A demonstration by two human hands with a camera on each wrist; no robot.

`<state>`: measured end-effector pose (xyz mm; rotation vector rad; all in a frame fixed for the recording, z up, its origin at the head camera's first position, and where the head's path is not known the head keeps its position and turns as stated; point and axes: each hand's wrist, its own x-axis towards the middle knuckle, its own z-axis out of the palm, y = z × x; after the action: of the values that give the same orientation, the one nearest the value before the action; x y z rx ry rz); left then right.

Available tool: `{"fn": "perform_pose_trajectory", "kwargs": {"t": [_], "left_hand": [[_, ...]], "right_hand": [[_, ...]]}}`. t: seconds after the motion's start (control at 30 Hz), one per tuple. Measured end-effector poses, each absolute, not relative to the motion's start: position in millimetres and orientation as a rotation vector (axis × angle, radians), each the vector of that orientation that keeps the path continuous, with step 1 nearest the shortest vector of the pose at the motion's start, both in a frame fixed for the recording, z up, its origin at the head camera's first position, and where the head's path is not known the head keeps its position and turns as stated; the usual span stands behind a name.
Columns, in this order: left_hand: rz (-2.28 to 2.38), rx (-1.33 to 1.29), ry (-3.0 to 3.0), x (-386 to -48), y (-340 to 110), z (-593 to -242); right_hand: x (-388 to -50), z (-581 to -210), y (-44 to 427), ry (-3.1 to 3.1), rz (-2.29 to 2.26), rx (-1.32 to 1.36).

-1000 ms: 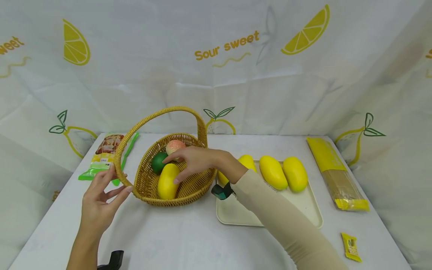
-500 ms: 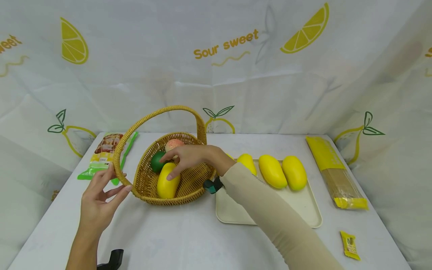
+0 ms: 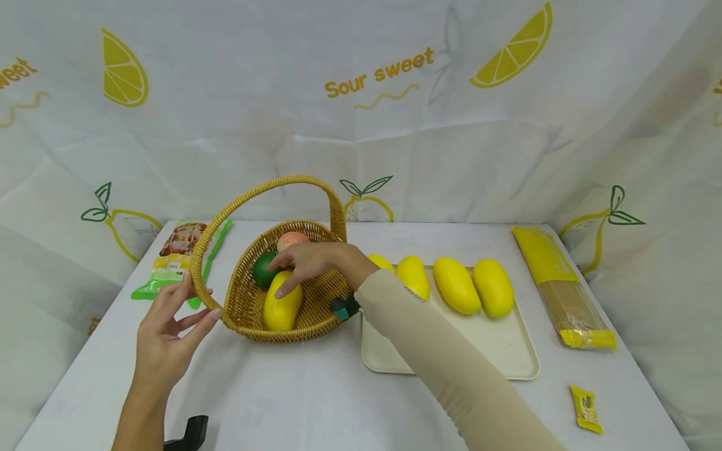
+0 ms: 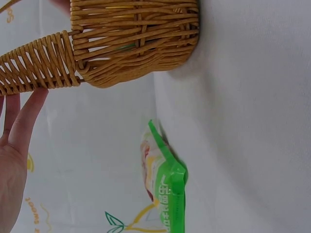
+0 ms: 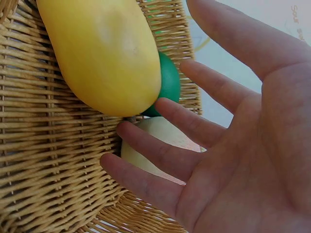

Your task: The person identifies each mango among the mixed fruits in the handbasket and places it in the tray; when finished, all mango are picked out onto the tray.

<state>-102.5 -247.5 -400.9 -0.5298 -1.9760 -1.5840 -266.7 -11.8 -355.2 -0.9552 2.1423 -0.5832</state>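
Observation:
A wicker basket (image 3: 265,337) with a tall handle stands left of centre. In it lie a yellow mango (image 3: 282,307), a round green fruit (image 3: 262,269) and a pinkish peach (image 3: 293,239). My left hand (image 3: 166,338) holds the base of the handle on its left side, thumb and fingers on either side. My right hand (image 3: 316,260) reaches over the basket, its fingers spread above the fruit. The right wrist view shows the palm (image 5: 243,160) holding nothing, fingers stretched toward the mango (image 5: 107,53), green fruit (image 5: 169,80) and peach (image 5: 155,145); whether they touch, I cannot tell.
Several mangoes (image 3: 455,285) sit on a cream tray (image 3: 479,357) right of the basket, partly behind my right sleeve. A yellow noodle-like packet (image 3: 564,288) and a small yellow sachet (image 3: 586,409) lie further right. A green-edged food bag (image 3: 175,257) lies behind my left hand.
My right hand and forearm have shifted left over the basket, the thumb passing from the mango's right side to above its top. The mango has turned slightly. My left hand stays in place.

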Motion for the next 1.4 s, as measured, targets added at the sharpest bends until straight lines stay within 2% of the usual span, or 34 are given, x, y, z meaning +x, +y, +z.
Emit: {"fn": "perform_pose_trajectory", "kwargs": {"t": [0.23,0.4,0.67,0.9,1.4], "left_hand": [[-1.512,-0.455,-2.046,-99.5,-247.5,-399.5],[-1.546,-0.525,-1.976,-99.9,-250.6,-402.1],[-1.545,-0.497,-1.998,-98.7,-249.3,-401.1],[-1.447,-0.366,-2.126,-98.7,-246.4,-397.5],[-1.510,-0.388,-2.087,-99.9,-246.5,-398.0]], "right_hand": [[-265.6,-363.0,-16.0,2.145,-0.589,-0.972],[-262.2,-367.2,-21.4,2.145,-0.589,-0.962],[-258.9,-371.9,-24.4,2.159,-0.591,-0.926],[-260.1,-371.0,-24.4,2.167,-0.625,-0.893],[-261.9,-374.4,-19.8,2.123,-0.753,-0.859]]}}
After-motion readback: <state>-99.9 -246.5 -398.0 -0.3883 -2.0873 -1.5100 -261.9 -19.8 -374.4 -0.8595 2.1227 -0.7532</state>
